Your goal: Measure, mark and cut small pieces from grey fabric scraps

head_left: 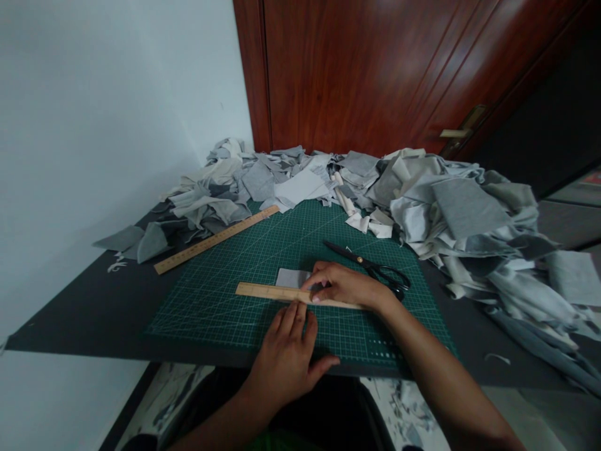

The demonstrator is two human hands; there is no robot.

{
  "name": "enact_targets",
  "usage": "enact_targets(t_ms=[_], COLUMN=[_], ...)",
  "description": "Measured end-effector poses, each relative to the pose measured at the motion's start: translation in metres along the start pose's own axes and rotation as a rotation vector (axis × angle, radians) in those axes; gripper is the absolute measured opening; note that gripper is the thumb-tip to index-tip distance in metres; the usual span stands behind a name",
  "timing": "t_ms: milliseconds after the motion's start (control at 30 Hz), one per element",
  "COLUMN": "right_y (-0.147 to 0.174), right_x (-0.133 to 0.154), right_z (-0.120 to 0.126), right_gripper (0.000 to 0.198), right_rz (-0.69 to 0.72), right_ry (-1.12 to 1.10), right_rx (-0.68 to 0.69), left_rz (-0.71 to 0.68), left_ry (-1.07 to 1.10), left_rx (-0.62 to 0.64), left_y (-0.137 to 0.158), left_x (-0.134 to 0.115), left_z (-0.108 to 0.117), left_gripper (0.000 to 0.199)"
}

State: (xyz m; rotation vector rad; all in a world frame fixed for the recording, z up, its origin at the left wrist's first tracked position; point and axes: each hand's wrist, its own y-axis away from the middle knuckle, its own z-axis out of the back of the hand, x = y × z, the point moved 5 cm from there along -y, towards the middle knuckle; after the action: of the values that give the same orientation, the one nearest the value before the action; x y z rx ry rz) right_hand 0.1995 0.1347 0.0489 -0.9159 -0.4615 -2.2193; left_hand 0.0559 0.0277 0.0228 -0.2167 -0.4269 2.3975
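Observation:
A wooden ruler (pixel 263 290) lies crosswise on the green cutting mat (pixel 220 322), near its front edge. Its far edge overlaps a small light-grey fabric piece (pixel 287 277). My left hand (pixel 287 354) is flat with fingers stretched out, their tips pressing the ruler's near edge. My right hand (pixel 345 285) comes over the ruler from the right, fingers bent. Its thumb rests on the ruler and its index finger reaches the far edge by the fabric, partly hiding both. Black-handled scissors (pixel 370 266) lie just beyond my right hand, blades pointing to the back left.
A second wooden ruler (pixel 216 241) lies slanted at the mat's left edge. Grey and white fabric scraps are heaped at the back left (pixel 220 181) and right (pixel 469 207) of the dark table (pixel 89 307). Scraps also litter the floor (pixel 408 413). A wooden door (pixel 357 75) stands behind.

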Motion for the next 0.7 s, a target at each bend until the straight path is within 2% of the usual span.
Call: enact_targets(t_ms=[700], right_y=[0.0003], right_x=[-0.0004], right_z=[-0.002], right_gripper=[0.026], right_rz=[-0.033], right_ry=[-0.045], right_rx=[-0.001], left_rz=[0.023], left_ry=[0.054], left_rx=[0.02], left_y=[0.0022], left_x=[0.0003], left_z=[-0.0013], left_gripper=[0.077])
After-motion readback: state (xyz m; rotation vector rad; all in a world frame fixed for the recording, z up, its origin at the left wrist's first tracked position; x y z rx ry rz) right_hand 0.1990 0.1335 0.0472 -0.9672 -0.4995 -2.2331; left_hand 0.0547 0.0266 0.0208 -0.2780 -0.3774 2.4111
